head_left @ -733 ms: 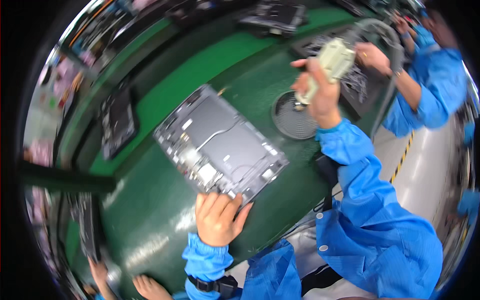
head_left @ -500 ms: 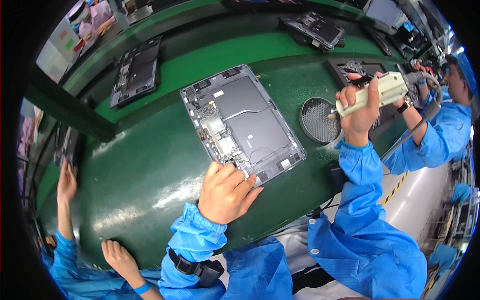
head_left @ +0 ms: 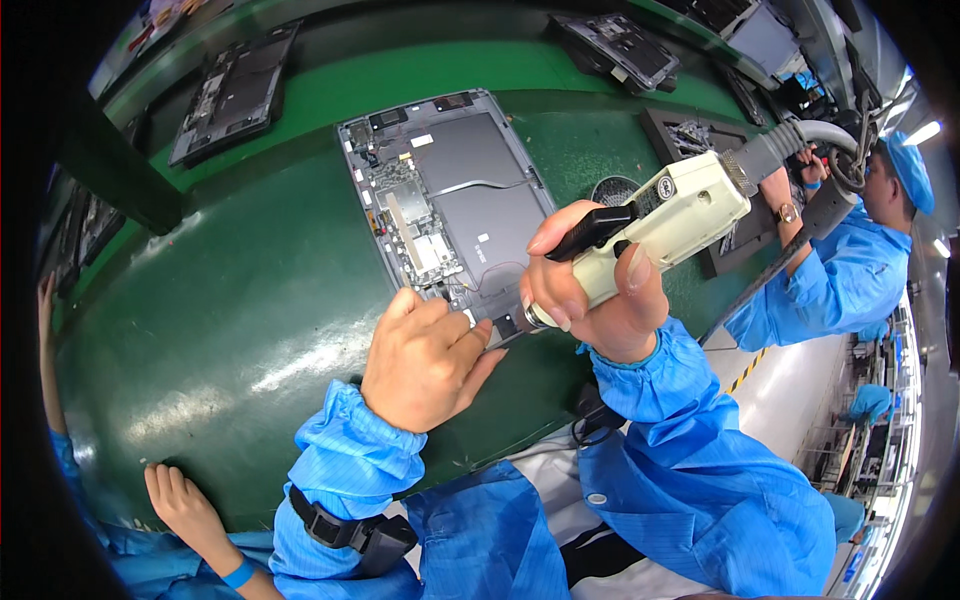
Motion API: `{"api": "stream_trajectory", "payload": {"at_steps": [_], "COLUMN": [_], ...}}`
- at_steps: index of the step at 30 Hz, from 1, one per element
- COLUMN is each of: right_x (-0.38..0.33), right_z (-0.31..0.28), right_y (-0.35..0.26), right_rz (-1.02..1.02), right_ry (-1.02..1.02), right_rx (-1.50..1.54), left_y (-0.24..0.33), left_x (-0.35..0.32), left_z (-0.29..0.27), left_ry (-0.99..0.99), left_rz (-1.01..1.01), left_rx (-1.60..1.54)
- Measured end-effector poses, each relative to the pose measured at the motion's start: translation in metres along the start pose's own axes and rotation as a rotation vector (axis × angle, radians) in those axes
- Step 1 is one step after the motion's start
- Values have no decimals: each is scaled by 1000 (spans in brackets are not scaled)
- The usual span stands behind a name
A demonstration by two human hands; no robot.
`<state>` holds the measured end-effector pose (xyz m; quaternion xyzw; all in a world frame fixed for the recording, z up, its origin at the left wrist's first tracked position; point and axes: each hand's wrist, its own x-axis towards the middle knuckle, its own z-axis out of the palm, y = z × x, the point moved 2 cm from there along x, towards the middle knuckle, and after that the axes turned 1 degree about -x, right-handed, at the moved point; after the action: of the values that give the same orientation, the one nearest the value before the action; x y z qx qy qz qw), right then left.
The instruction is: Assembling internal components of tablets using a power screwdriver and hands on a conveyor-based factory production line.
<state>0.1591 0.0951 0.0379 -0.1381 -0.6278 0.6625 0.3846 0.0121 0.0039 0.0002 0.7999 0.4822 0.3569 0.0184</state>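
An opened laptop base (head_left: 455,150) lies on the green work surface before me, its circuit board and dark inner panels bare. At its near-left edge is my left hand (head_left: 420,360), closed with bent fingers; their tips are hidden, so I cannot make out what they hold. My right hand (head_left: 615,300) wraps round a cream electric screwdriver (head_left: 690,220) with a black lever, slanting over the laptop's near-right corner. The tool's tip is hidden behind the hand and pointed toward my left fingers. A round mesh dish (head_left: 612,188) shows partly behind the screwdriver.
A dark tray (head_left: 658,135) of small parts stands far right, near a co-worker's blue sleeve (head_left: 810,290). Further laptop bases (head_left: 238,90) lie on the green strip beyond. A dark post (head_left: 125,170) rises at left; another person's hand (head_left: 190,505) rests at the near left.
My right hand has brought the screwdriver from the mesh dish left and down to the laptop's near corner. My left hand stays at the laptop's edge. The whole view has shifted somewhat.
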Motion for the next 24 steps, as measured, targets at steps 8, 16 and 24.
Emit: {"api": "stream_trajectory", "payload": {"at_steps": [8,16,24], "right_x": [-1,2,-12], "right_z": [3,19,11], "right_y": [-1,-3,6], "right_rz": [-10,23,-145], "right_ry": [-1,-59,34], "right_rx": [-60,-55,10], "left_y": [-1,-8,5], "left_x": [-2,-1,4], "left_z": [2,-2,9], "left_ry": [0,28,4], "left_rz": [-16,11,67], "left_rx": [-24,-33,32]}}
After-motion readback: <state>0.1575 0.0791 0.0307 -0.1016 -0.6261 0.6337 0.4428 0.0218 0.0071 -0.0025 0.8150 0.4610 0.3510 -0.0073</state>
